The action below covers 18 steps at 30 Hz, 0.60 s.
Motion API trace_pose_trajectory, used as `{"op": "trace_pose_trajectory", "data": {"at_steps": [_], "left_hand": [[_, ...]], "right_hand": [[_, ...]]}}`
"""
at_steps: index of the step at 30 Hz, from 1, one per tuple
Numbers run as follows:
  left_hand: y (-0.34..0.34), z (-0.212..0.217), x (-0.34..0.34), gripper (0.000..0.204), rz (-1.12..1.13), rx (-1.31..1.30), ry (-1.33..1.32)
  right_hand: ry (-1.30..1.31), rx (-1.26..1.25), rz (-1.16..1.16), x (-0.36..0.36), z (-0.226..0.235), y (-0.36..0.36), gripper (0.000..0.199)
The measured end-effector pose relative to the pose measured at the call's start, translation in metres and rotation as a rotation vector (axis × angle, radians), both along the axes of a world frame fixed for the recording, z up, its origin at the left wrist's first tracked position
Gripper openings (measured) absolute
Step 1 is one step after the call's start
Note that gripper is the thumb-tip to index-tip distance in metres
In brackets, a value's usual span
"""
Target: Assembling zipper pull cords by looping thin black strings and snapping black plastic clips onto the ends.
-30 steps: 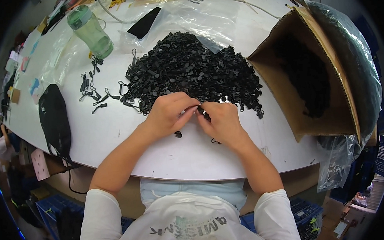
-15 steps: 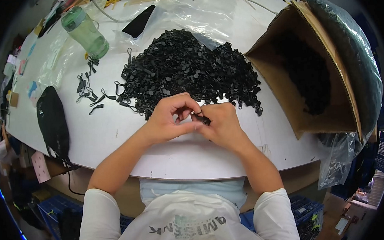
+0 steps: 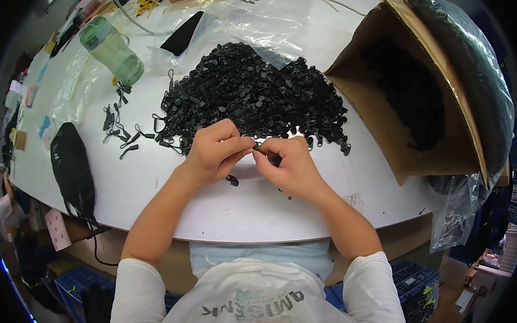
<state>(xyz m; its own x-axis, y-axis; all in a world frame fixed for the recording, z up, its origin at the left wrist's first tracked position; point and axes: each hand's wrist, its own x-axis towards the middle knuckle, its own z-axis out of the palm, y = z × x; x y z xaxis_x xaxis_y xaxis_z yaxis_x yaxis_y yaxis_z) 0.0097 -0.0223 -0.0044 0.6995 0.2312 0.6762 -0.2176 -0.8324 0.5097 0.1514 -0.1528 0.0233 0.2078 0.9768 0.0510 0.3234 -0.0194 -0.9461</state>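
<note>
In front of a large heap of small black zipper pulls, my two hands meet over the white table. My left hand is closed, thumb and forefinger pinching at a small black zipper pull. From the other side my right hand closes on the same piece, with more black parts partly hidden inside its curled fingers. Just below my left hand is another small black piece; whether it hangs or lies on the table I cannot tell. A tiny dark bit shows beneath my right hand.
Left of the heap lie several looped black pulls. Beyond stand a green bottle and a dark phone-like slab beside clear plastic. A black face mask lies far left. At right, an open cardboard box holds black pieces.
My hands have drawn slightly apart, the left one shifting left and turning its knuckles up. A small black piece now shows below the left hand.
</note>
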Motion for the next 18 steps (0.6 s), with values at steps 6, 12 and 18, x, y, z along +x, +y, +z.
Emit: {"op": "trace_pose_trajectory", "data": {"at_steps": [6,12,18], "left_hand": [[-0.007,0.004,-0.003,0.004,-0.084,-0.583,0.18],[-0.002,0.007,-0.004,0.018,-0.111,-0.617,0.352],[0.014,0.004,-0.008,0.027,-0.157,-0.297,0.264]], "right_hand": [[-0.293,0.215,-0.034,-0.001,-0.015,0.0,0.014],[-0.452,0.378,-0.034,-0.003,-0.023,0.0,0.018],[-0.54,0.455,0.071,0.004,-0.022,0.0,0.008]]}}
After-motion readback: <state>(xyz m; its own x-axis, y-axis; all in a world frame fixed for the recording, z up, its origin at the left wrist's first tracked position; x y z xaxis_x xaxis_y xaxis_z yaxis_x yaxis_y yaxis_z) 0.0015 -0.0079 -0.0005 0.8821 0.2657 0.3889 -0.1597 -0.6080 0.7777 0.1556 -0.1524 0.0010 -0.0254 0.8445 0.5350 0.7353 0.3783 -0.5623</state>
